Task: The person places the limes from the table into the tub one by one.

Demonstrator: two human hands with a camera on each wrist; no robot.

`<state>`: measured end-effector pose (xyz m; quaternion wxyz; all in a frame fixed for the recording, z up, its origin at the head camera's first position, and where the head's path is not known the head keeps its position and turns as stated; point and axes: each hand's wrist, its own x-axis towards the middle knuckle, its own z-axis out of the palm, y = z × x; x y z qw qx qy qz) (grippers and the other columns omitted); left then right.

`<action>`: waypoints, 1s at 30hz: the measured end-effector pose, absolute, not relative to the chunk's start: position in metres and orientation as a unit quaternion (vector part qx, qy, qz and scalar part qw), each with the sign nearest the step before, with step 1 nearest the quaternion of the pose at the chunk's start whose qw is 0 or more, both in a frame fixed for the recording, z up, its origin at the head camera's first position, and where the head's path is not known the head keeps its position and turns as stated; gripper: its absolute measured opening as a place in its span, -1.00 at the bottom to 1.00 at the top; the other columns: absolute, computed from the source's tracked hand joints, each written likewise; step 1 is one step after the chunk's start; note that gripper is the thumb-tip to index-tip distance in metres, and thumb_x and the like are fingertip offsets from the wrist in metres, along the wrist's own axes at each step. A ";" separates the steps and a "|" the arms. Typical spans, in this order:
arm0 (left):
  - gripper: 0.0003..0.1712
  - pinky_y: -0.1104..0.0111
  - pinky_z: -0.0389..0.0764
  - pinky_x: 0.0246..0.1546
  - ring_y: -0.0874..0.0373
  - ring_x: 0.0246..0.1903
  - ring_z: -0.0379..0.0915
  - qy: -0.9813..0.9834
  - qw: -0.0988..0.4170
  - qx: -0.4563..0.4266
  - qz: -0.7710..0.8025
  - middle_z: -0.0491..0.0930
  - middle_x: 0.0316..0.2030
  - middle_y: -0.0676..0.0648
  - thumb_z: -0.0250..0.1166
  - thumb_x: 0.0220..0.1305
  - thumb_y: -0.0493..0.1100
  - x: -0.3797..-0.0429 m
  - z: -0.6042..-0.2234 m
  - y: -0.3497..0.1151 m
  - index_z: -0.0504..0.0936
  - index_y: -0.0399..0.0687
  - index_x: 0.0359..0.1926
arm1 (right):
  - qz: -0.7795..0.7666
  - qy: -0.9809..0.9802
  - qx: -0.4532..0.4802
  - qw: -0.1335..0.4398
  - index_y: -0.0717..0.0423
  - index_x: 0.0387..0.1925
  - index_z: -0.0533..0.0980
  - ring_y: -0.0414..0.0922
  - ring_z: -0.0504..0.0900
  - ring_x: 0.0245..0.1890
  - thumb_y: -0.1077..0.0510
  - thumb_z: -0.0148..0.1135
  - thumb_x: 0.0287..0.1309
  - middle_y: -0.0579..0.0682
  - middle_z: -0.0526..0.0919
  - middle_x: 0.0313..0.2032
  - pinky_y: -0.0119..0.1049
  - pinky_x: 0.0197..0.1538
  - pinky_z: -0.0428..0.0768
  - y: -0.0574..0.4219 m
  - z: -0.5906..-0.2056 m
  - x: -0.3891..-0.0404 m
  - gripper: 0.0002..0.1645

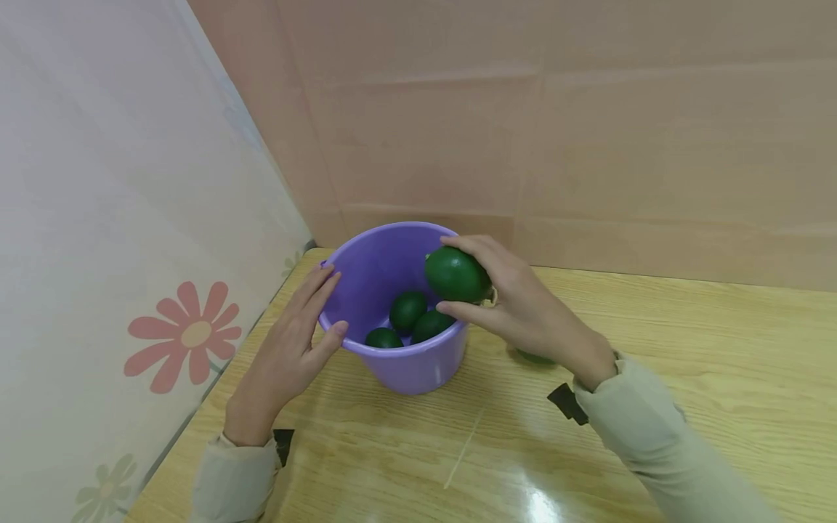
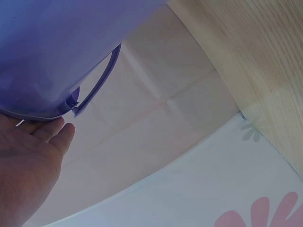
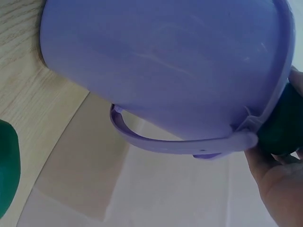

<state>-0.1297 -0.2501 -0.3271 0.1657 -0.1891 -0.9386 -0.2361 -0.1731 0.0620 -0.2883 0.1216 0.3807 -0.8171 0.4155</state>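
A purple plastic bucket (image 1: 418, 370) stands on the wooden table. My right hand (image 1: 516, 301) grips a dark green, glossy oval fruit (image 1: 455, 274) at the bucket's right rim, thumb below and fingers over the top. Three similar green fruits (image 1: 408, 311) show inside at the bottom. My left hand (image 1: 290, 356) rests against the left rim, its fingers extended and its thumb spread apart toward the front. In the left wrist view, its fingertips lie at the rim close to the handle joint. Another green fruit (image 3: 7, 165) sits on the table, mostly hidden under my right wrist in the head view.
The bucket's purple handle (image 3: 180, 145) hangs down along its far side. A brownish sheet (image 1: 654, 145) covers the wall behind the table (image 1: 686, 349). To the left stands a pale cloth (image 1: 118, 181) with a red flower print, along the table's edge.
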 end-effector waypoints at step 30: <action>-0.27 -0.20 0.21 0.39 0.00 0.58 -0.18 -0.940 0.162 -0.185 -0.235 0.01 0.56 -0.04 0.10 0.45 0.01 -0.129 -0.327 -0.252 0.13 -0.03 0.54 | 0.416 -0.824 0.369 0.106 0.13 0.18 0.42 -0.04 0.62 0.01 0.06 0.59 -0.08 0.03 0.58 0.11 -0.10 0.08 0.64 0.032 -0.295 -0.194 -0.21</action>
